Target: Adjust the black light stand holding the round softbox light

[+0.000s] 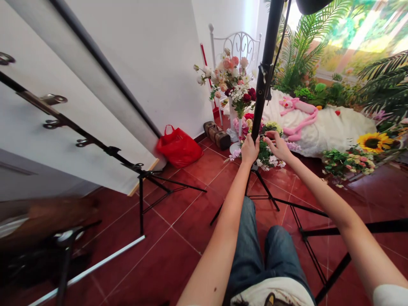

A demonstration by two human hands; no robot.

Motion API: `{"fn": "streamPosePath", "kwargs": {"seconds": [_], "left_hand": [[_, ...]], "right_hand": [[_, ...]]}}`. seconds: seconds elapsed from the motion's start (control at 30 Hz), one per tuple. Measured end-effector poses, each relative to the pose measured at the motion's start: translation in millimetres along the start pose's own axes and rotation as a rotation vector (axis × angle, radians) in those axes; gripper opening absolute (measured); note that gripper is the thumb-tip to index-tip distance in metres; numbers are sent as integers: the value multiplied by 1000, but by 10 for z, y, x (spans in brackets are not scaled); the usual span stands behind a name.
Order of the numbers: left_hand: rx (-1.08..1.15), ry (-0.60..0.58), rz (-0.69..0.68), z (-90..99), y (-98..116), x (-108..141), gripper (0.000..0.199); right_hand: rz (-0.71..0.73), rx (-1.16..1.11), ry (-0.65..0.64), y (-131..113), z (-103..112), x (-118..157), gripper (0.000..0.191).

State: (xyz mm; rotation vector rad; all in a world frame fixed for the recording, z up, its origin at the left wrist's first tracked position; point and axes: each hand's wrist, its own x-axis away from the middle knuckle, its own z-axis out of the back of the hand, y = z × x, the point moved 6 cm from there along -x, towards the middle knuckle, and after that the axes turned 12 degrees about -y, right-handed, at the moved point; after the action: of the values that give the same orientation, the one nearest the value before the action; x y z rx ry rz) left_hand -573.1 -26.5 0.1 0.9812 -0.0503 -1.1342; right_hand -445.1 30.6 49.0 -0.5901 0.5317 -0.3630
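A black light stand (262,85) rises in front of me, its tripod legs spread on the red tiles. My left hand (250,149) is wrapped round its pole low down. Just right of the pole is my right hand (276,144), its fingers bent and apart, with nothing visible in them. A joint with a clamp sits higher on the pole, above both hands. Behind the pole, a bouquet (234,78) of pink, white and dark red flowers stands before a white metal headboard (239,40).
A red bag (178,146) and a brown rolled case (216,135) lie by the wall. Another black stand (142,204) is at left. A pink plush toy (301,110) lies on white cloth (344,127). More tripod legs (321,231) cross at right.
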Motion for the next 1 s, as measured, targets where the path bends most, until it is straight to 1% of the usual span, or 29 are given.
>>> {"fn": "streamPosePath", "kwargs": {"seconds": [0.1,0.17,0.27,0.37,0.57,0.77,0.9,1.0], "left_hand": [[-9,2,-1,-5,-10,-4,65],[-8,12,-5,-11,-22,-8,63],[-6,14,-14,-30,-43,-18,61],[3,9,-20,-48,-58,-28,59],[36,7,-20,-37,-46,-23,57],[40,-21,-20,-23,-21,-20,52],[52,-11,-16,-27,-24,-29,52],[60,-14,-2,-35,-27,-29,53]], "right_hand": [[5,-19,-57,153,-224,153,59],[18,8,-70,176,-330,153,63],[24,63,-29,155,-391,85,65],[9,83,-8,143,-392,8,64],[-42,170,-105,140,-392,-170,59],[-128,176,-92,93,-296,-329,56],[-128,198,-76,60,-249,-393,56],[-134,224,-81,78,-262,-453,58]]}}
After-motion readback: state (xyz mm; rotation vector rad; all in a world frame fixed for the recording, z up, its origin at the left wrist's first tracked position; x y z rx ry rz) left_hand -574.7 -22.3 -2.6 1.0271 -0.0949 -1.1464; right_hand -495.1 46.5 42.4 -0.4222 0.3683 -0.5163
